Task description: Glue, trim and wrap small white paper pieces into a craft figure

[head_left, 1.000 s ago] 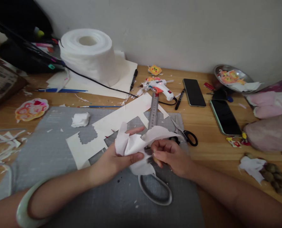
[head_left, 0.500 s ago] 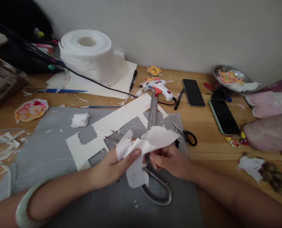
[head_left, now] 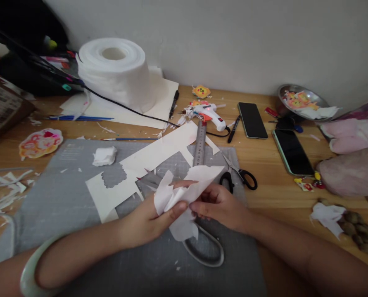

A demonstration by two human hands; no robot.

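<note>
A crumpled sheet of white tissue [head_left: 184, 200] lies in my left hand [head_left: 163, 214], thumb on top and fingers behind. The sheet's upper corner sticks out to the right and a loose flap hangs below. My right hand [head_left: 216, 206] is closed at the tissue's right edge, thumb and fingers pinched together there; its fingertips are partly hidden. Whether anything is wrapped inside the tissue, I cannot tell. Just below the hands, a grey loop handle [head_left: 205, 249] rests on the grey cutting mat [head_left: 134, 264]. Black-handled scissors [head_left: 247, 179] lie beyond my right hand.
Cut white card [head_left: 165, 148] and a steel ruler [head_left: 199, 148] lie ahead. A white glue gun [head_left: 213, 117], a large white tissue roll [head_left: 112, 78] and two phones, one black [head_left: 252, 120], one green-edged [head_left: 292, 152], stand behind. A metal bowl [head_left: 284, 99] is at the back right.
The tissue has turned and folded closer around my left fingers, its right corner drawn in. My right hand has shifted slightly left and up, uncovering more of the black scissors handle.
</note>
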